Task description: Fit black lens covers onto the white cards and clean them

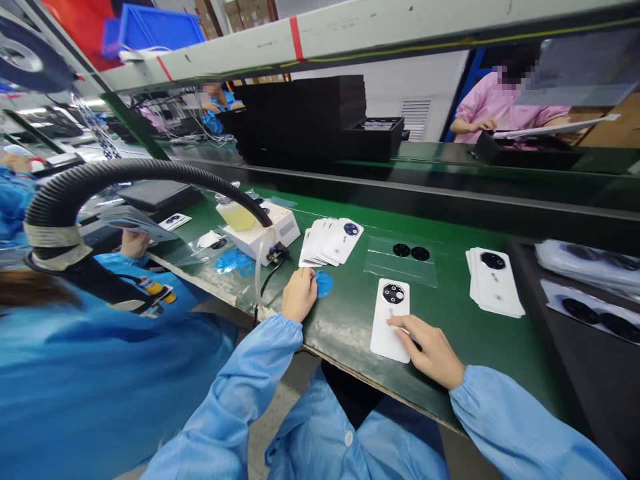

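A white phone back cover [385, 340] with a round black camera ring lies before me on the green bench. My right hand [430, 348] rests over its right side, index finger and thumb drawn together on the surface. Anything small between those fingertips is hidden. Farther left, my left hand [299, 295] is closed, its fingertips at the edge of a round blue film [325, 284] on the bench. Behind the cover, a clear plastic sheet [373, 260] carries two black discs [420, 253]. Fanned white covers [333, 241] lie beyond my left hand, and another stack [495, 283] is to the right.
A white box [287, 227] with a black hose [150, 170] and a yellow liquid bottle [237, 215] stands at the left. Crumpled blue films [235, 262] lie near it. A black tray [545, 333] flanks the right. A co-worker in blue [100, 373] sits close on my left.
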`<state>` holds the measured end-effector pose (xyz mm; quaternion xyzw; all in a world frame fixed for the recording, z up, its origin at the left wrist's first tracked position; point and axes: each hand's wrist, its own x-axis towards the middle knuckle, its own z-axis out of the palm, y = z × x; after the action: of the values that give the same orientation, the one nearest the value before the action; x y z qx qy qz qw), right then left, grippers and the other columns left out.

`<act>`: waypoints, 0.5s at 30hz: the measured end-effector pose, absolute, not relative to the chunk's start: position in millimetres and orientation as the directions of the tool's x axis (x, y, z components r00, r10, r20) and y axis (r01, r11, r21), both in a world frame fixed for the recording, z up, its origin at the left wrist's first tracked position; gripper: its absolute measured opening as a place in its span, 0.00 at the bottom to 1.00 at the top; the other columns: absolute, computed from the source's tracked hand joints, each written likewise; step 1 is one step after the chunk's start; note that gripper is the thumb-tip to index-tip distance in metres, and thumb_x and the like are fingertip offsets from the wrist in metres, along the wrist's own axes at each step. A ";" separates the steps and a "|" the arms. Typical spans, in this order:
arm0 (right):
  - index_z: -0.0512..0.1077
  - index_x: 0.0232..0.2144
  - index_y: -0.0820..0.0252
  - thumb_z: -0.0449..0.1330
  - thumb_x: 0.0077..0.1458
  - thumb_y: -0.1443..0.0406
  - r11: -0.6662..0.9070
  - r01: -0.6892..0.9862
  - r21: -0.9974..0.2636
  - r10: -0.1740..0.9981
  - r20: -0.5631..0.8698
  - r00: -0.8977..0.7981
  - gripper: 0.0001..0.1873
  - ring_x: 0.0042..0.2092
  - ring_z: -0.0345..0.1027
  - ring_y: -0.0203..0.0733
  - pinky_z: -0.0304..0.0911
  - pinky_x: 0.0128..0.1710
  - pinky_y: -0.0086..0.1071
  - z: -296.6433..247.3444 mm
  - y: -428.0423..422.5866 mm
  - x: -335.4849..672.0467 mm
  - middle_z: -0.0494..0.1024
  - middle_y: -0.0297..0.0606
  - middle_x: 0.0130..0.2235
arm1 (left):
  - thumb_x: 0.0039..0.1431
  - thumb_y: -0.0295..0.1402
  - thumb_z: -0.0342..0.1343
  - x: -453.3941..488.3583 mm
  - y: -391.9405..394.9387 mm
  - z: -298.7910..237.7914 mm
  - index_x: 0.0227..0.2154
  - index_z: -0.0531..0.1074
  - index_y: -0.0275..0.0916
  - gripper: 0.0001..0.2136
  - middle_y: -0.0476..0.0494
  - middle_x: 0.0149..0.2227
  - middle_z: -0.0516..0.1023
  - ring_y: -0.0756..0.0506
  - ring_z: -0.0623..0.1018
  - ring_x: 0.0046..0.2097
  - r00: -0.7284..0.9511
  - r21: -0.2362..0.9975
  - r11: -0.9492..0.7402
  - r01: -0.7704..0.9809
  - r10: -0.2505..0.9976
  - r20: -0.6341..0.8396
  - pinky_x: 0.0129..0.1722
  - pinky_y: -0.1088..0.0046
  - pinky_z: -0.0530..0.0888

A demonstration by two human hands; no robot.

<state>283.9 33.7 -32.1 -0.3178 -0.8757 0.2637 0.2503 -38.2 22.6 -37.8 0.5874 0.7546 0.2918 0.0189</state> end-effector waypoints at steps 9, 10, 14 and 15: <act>0.70 0.44 0.52 0.49 0.65 0.61 0.588 0.413 -0.695 0.733 0.243 -0.636 0.12 0.48 0.72 0.45 0.67 0.46 0.37 -32.0 32.2 283.5 0.77 0.39 0.47 | 0.61 0.35 0.54 -32.9 18.3 -18.9 0.44 0.69 0.35 0.11 0.39 0.52 0.68 0.41 0.70 0.52 -0.270 0.431 0.102 0.897 0.897 0.350 0.48 0.57 0.72; 0.71 0.43 0.53 0.49 0.65 0.61 0.568 0.415 -0.711 0.747 0.233 -0.623 0.12 0.46 0.72 0.44 0.68 0.44 0.36 -30.9 33.7 283.5 0.78 0.38 0.45 | 0.62 0.35 0.53 -26.6 18.1 -16.6 0.44 0.69 0.35 0.10 0.38 0.52 0.67 0.40 0.69 0.54 -0.229 0.437 0.053 0.898 0.904 0.360 0.51 0.56 0.70; 0.71 0.40 0.56 0.47 0.66 0.58 0.494 0.412 -0.766 0.796 0.207 -0.569 0.15 0.37 0.74 0.39 0.69 0.36 0.31 -22.3 52.1 285.6 0.79 0.36 0.39 | 0.63 0.39 0.51 16.1 23.0 -12.2 0.48 0.66 0.40 0.14 0.41 0.55 0.67 0.44 0.67 0.58 0.127 0.456 -0.270 0.848 0.939 0.319 0.59 0.65 0.64; 0.71 0.40 0.56 0.45 0.67 0.58 0.483 0.415 -0.771 0.806 0.207 -0.554 0.16 0.36 0.74 0.39 0.69 0.36 0.31 -20.1 59.2 286.6 0.79 0.36 0.39 | 0.61 0.41 0.54 27.8 26.3 -12.9 0.52 0.64 0.41 0.19 0.41 0.57 0.66 0.45 0.66 0.59 0.225 0.462 -0.344 0.817 0.929 0.293 0.59 0.67 0.64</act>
<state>286.6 59.2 -20.1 -0.3758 -0.8124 0.3424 0.2857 27.8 26.3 -12.9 0.7756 0.5629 0.2656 0.1053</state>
